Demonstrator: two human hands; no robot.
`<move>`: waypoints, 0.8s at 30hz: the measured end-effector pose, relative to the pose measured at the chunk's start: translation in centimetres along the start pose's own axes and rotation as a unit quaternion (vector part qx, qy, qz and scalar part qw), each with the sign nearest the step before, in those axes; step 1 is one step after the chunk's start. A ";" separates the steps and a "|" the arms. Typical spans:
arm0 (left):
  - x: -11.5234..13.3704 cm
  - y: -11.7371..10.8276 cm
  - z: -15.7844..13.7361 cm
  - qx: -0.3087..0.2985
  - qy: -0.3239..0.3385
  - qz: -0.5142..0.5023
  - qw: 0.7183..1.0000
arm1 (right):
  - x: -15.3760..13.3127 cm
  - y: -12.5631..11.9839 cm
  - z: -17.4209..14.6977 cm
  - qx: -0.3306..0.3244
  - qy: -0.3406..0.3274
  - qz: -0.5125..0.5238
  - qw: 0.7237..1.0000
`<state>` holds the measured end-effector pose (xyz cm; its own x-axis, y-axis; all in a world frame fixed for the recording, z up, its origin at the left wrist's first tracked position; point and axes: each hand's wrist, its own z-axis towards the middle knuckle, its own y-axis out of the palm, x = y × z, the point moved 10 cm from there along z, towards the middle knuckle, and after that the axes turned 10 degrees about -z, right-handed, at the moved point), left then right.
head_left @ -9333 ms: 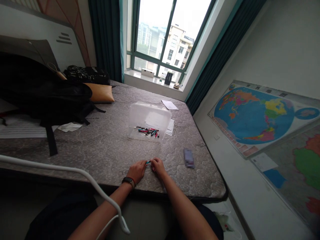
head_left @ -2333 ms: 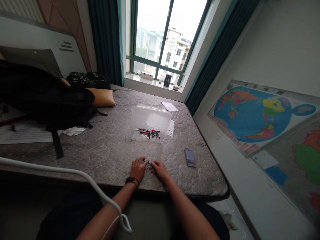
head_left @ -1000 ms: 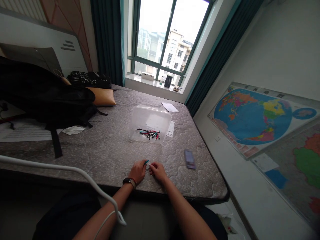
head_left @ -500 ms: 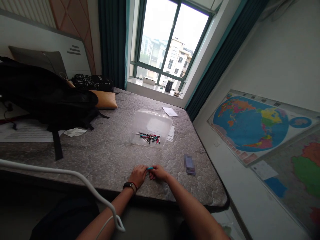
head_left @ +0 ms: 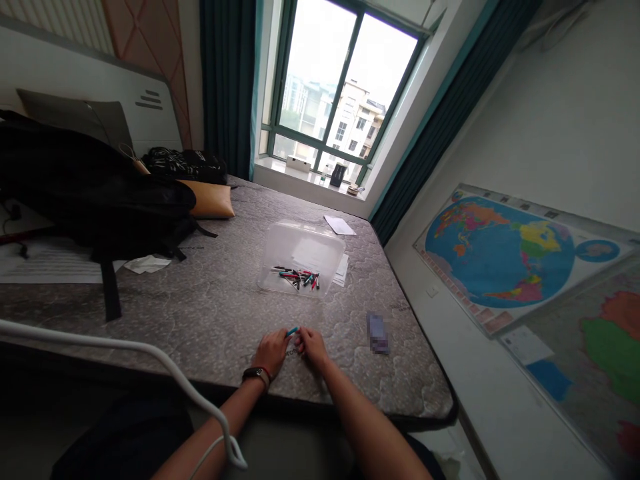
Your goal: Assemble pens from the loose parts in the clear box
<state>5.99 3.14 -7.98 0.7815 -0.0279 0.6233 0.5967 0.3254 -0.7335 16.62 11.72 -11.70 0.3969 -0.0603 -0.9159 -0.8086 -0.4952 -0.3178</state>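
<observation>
I'm looking into a bedroom in a home.
I see a quilted mattress (head_left: 215, 303) by a pale headboard (head_left: 159, 127), dark teal curtains (head_left: 227, 87) at both sides of a window (head_left: 320, 47) facing tall buildings (head_left: 353, 120), and a world map (head_left: 500, 247) on the light wall (head_left: 550, 127).

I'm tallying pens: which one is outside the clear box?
The blue pen in the left hand, its end at the right hand; the other visible pens lie inside the clear box.
</observation>
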 end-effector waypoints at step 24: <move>-0.3 -0.5 -0.1 -0.023 -0.064 -0.028 0.997 | 1.0 -7.3 0.5 0.194 0.039 0.031 0.980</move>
<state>5.43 2.93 -7.83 0.7190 0.0765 0.6908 0.6489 0.2822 -0.7066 22.74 15.70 -10.39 0.3614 -0.1532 -0.9197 -0.9305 -0.1218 -0.3453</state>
